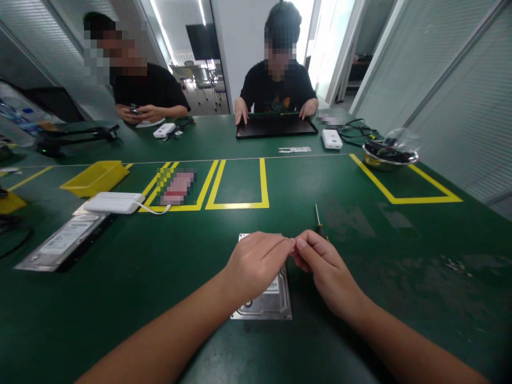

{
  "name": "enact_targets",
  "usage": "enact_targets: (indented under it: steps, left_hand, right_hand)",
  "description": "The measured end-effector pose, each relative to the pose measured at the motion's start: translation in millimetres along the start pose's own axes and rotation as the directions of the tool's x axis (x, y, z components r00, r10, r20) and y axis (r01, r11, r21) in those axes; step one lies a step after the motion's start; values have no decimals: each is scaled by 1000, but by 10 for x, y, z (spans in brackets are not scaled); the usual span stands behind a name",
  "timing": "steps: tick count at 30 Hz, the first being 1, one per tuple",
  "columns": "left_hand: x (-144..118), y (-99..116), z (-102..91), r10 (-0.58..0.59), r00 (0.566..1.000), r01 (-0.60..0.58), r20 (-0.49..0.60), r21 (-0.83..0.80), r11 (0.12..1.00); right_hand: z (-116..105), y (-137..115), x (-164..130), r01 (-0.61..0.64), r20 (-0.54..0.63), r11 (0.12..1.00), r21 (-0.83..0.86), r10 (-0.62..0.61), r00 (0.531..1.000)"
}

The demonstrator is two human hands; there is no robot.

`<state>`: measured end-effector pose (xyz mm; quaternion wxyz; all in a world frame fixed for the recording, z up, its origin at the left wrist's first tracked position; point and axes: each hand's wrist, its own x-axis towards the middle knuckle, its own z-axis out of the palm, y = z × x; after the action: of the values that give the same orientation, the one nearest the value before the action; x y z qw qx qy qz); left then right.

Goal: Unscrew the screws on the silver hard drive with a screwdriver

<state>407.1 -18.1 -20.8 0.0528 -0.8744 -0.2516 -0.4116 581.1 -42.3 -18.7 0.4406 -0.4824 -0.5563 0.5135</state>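
- The hard disk drive (269,305) is laid flat on the bench (160,304), long axis pointed away from the wearer.
- It is partly hidden by the left hand (256,261), the nearer; the right hand (324,266) is held off its right side.
- Both are pinched, meeting near its far right corner; whether anything is gripped cannot be told.

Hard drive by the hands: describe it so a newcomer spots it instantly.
On the green table, find the left hand at mid-view. The silver hard drive lies flat below it, partly hidden. The similar drive at left, by the white power bank, has no hand over it.
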Motion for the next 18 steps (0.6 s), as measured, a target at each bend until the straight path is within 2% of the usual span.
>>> enact_targets:
  steps: [4,9,15,18]
  left_hand:
    - [0,-9,3,-19,999,18,44,26,1000]
    - [-12,-26,10,-94,993,93,76,19,995]
    - [8,-25,-20,-313,944,322,105,-93,942]
    - [50,-18,-48,-397,912,408,98,-142,902]
  right_hand:
    - [9,-2,-9,31,-43,991,-132,-37,998]
    - [-2,-35,-14,98,-34,960,-263,-111,993]
    - [-8,-16,-16,128,-14,931,-343,-141,990]
    - [1,30,-25,225,77,826,-517,-216,973]
